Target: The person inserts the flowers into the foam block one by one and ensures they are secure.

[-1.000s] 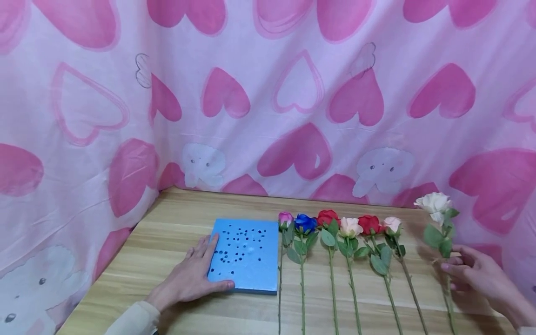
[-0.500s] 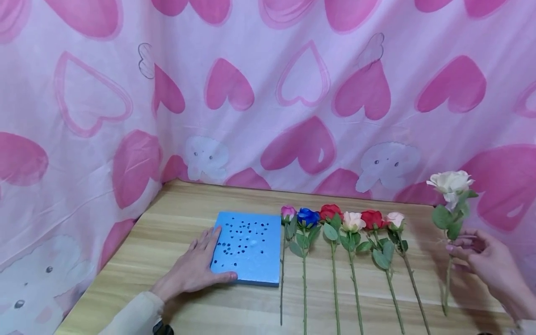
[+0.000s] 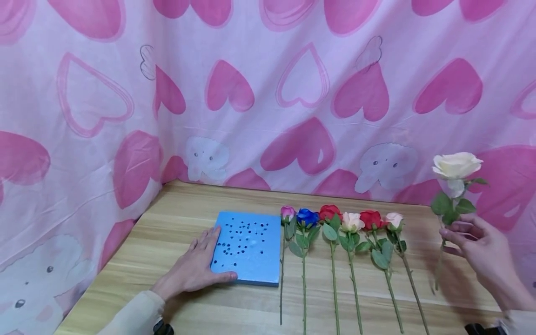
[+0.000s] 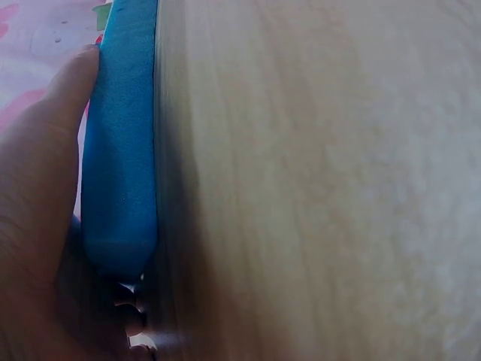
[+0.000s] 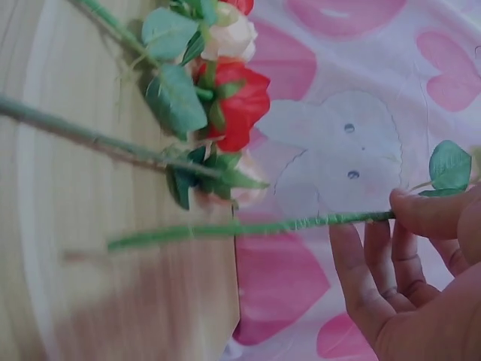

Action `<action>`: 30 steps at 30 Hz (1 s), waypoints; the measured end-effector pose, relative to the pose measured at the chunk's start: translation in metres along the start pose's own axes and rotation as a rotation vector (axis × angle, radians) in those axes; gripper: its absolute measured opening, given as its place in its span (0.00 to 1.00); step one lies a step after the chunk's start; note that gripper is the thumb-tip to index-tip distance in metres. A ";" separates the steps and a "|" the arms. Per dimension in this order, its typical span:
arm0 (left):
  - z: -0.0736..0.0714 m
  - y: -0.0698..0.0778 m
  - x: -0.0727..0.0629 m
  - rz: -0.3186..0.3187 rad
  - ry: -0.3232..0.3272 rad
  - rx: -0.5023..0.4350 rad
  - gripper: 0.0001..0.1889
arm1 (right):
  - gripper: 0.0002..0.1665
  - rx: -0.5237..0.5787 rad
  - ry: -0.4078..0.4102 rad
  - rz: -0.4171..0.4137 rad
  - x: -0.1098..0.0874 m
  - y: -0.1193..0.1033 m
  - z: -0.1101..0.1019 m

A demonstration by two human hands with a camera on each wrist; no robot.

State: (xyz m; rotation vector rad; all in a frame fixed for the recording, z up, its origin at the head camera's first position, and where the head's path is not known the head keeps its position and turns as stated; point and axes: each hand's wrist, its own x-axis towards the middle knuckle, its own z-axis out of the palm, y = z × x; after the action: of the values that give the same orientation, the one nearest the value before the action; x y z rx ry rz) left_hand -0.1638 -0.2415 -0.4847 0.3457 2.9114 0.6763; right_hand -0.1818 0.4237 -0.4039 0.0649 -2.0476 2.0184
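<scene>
The left hand, fingers straight, rests against the blue block. Right of the block, beyond six flowers, the right hand pinches a white rose by its stem.

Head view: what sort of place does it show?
Probably an improvised indoor craft corner: pink heart-print cloth hangs behind a wood-grain table, where six roses lie beside a holed blue block.

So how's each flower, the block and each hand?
White rose, held up, upright
Right hand, holding the white rose
Purple rose, lying down
Blue rose, lying down
Left red rose, lying down
Right red rose, lying down
Left pale rose, lying down
Right pale rose, lying down
Block, flat, holes without stems
Left hand, touching the block
</scene>
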 end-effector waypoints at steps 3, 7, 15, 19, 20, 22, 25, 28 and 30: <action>0.000 0.001 0.000 0.001 -0.001 -0.003 0.77 | 0.16 -0.004 0.034 -0.002 0.003 -0.005 0.007; -0.001 0.002 -0.001 -0.002 -0.003 -0.009 0.77 | 0.13 -0.015 0.063 -0.013 0.008 -0.011 0.019; 0.000 0.001 -0.001 -0.016 -0.018 -0.010 0.77 | 0.16 -0.006 0.064 -0.048 0.020 -0.019 0.045; 0.001 0.000 -0.002 -0.005 -0.006 -0.007 0.77 | 0.16 0.009 0.055 -0.071 0.027 -0.020 0.063; 0.001 0.000 -0.002 0.002 -0.002 -0.005 0.77 | 0.16 0.017 0.052 -0.076 0.028 -0.020 0.068; 0.001 -0.001 -0.002 0.006 0.003 -0.002 0.77 | 0.15 0.018 0.050 -0.085 0.032 -0.020 0.080; 0.000 -0.001 -0.002 0.007 0.003 0.004 0.77 | 0.12 0.026 0.056 -0.090 0.039 -0.020 0.099; -0.001 -0.001 -0.002 0.001 0.002 0.004 0.77 | 0.09 0.031 0.054 -0.086 0.045 -0.022 0.117; -0.002 -0.001 -0.001 0.003 0.002 0.005 0.77 | 0.09 0.036 0.045 -0.080 0.048 -0.024 0.128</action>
State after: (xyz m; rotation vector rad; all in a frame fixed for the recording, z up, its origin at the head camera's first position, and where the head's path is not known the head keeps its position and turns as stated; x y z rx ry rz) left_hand -0.1635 -0.2431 -0.4831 0.3502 2.9156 0.6704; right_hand -0.2427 0.3036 -0.3695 0.1057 -1.9505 1.9904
